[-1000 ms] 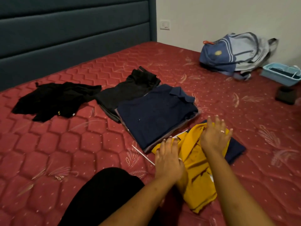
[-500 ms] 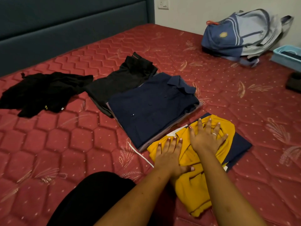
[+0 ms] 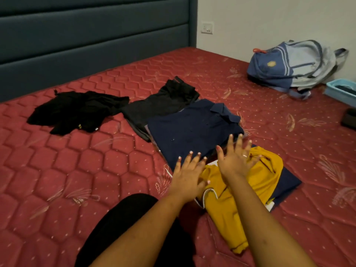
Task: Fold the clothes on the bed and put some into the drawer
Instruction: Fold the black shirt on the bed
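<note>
Head view, left hand [image 3: 188,178], right hand [image 3: 235,160] — further forward

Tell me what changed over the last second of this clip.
Both hands slid away from the person across the yellow shirt. The left hand and right hand now reach past its far edge toward the navy shirt, fingers straight and spread. Nothing was taken hold of or let go. The yellow shirt, navy shirt, black garment and backpack stayed put.

We see a quilted mattress [image 3: 57,170] with faint sheen, a matt padded headboard [image 3: 86,45] upper left, a yellow shirt [image 3: 265,176] and navy shirt [image 3: 192,130] of soft matt cloth, a smooth plastic basket [image 3: 341,91].
</note>
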### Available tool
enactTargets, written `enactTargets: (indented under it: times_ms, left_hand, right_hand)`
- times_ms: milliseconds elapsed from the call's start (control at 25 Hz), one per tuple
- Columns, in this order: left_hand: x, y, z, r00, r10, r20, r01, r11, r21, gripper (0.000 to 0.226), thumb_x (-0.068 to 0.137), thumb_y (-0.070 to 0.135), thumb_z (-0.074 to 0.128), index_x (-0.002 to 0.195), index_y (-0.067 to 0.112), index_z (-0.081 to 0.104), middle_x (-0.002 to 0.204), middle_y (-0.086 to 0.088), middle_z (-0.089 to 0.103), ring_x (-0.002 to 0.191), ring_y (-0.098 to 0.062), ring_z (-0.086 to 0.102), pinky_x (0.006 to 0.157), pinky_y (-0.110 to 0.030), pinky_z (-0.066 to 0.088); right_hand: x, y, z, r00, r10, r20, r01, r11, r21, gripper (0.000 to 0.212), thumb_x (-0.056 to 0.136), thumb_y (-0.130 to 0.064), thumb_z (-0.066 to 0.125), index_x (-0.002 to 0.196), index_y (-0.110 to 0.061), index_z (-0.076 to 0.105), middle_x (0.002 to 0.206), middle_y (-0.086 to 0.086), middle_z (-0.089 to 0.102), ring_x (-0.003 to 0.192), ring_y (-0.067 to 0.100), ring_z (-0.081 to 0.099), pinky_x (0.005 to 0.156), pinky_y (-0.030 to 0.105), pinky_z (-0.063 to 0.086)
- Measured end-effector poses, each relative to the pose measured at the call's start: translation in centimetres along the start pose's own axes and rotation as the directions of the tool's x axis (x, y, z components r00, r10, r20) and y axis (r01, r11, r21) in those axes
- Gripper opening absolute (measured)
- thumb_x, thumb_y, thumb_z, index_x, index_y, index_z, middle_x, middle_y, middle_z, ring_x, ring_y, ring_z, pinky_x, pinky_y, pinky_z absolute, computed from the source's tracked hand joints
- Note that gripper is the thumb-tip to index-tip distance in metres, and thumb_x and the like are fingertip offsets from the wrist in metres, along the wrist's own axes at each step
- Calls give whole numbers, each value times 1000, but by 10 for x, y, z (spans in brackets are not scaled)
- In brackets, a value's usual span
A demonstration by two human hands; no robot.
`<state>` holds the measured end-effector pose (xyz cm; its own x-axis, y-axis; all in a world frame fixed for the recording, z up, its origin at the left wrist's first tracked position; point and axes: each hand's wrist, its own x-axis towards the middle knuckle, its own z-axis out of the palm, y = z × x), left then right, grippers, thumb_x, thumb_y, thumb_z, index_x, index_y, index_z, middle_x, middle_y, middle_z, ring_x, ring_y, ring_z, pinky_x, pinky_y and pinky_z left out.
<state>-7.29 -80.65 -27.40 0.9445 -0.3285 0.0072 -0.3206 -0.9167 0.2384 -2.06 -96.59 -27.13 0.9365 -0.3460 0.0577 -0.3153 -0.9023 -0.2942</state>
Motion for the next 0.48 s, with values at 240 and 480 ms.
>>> enactTargets:
  times_ms: [240, 480]
  left_hand:
    - [-39, -118, -92, 882, -394, -260, 407, 914, -6, 76, 94, 55, 42, 154, 28, 4, 162, 1, -4, 148, -22, -11, 116, -51, -4]
    - [-151, -276, -148, 586, -742, -326, 726, 660, -195, 79, 93, 52, 47, 154, 29, 2, 162, -1, -7, 148, -26, -10, 114, -59, 2]
  right_hand:
    - [-52, -174, -8, 914, -406, 14, 399, 905, 146, 66, 96, -63, 19, 152, -37, -4, 161, -9, -13, 147, 25, -17, 108, 67, -9]
    - [-134, -327, 31, 726, -676, 122, 659, 736, 156, 63, 97, -60, 24, 151, -40, -2, 161, -11, -10, 147, 23, -16, 107, 67, -10]
